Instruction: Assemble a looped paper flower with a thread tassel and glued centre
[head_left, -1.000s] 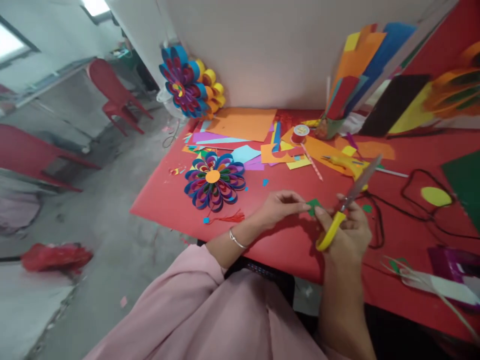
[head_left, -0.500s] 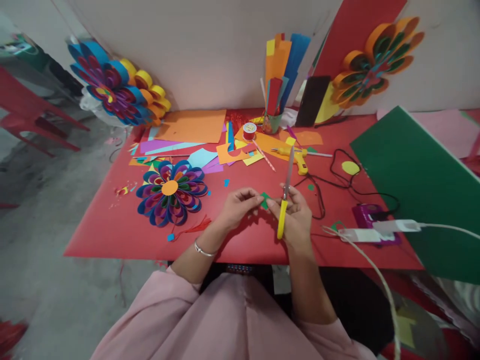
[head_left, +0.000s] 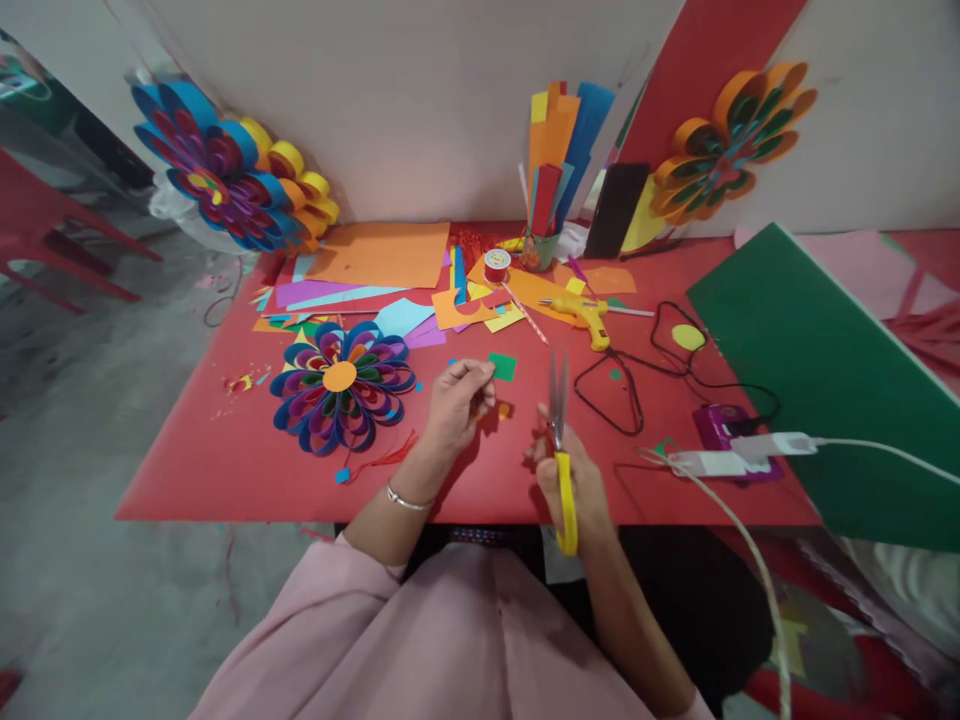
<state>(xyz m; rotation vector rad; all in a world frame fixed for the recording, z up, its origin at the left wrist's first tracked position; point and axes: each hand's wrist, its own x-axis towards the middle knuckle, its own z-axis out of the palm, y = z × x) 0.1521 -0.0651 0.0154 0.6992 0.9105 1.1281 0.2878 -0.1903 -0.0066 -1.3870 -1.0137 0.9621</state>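
Observation:
A small green paper square (head_left: 502, 367) is pinched at its corner by my left hand (head_left: 459, 402), above the red table. In my right hand (head_left: 574, 475) are scissors (head_left: 561, 440) with yellow handles, their blades pointing away from me and slightly parted. The scissors and the green paper are apart. Left of my left hand lies a round paper-loop flower (head_left: 343, 386) with an orange centre disc and blue, purple, red and green loops. A small orange scrap (head_left: 504, 411) shows on the table between my hands.
Behind my hands are a yellow glue gun (head_left: 589, 318), a ribbon spool (head_left: 496, 264), paper sheets (head_left: 382, 255) and a cup (head_left: 538, 250) of paper strips. To the right, cords, a purple power strip (head_left: 720, 428) and a green board (head_left: 810, 380). Loop flowers (head_left: 735, 145) lean at the wall.
My hands have moved apart. The green paper now stays with my left hand only and is spread more into view. My right hand has drawn back towards me with the scissors.

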